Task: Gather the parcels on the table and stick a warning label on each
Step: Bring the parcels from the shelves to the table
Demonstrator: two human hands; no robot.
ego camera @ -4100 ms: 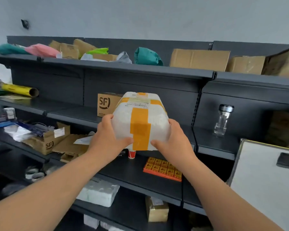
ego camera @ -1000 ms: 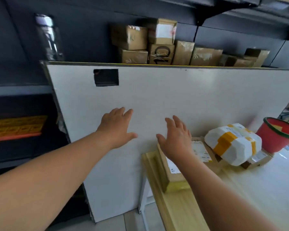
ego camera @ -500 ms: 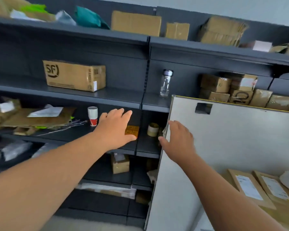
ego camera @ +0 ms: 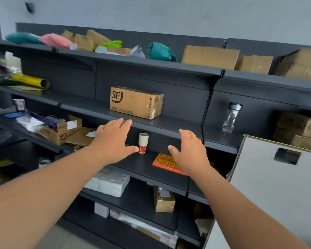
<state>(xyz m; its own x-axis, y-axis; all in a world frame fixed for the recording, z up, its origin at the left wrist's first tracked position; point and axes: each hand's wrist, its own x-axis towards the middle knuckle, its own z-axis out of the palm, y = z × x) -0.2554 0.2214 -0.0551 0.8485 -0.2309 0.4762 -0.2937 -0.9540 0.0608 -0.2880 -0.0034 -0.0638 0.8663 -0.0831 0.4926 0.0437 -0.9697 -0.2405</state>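
Left hand [ego camera: 113,141]: stretched out before the dark grey metal shelving [ego camera: 151,68], palm down, fingers straight and slightly spread, holding nothing.
Right hand [ego camera: 190,155]: level with it and well apart, fingers likewise straight and loose, empty.
Parcel: a brown cardboard box printed SF [ego camera: 136,102] lies lengthwise on the middle shelf, above the gap between the two hands, touched by neither.
Labels: an orange-red sheet of yellow square stickers [ego camera: 164,161] lies flat on the shelf below, its right part hidden behind the right hand.
Cup: a white-and-red paper cup [ego camera: 143,142] stands upright on that same shelf, left of the sheet, just beside the left thumb as seen from the head camera.
Top shelf: plain cardboard boxes [ego camera: 210,57], a teal soft bag [ego camera: 160,52], a pink soft bag [ego camera: 56,40].
Right bay: a clear glass jar with a metal lid [ego camera: 232,117], upright.
Foreground right: a white panel with a black rectangular cut-out [ego camera: 276,194].
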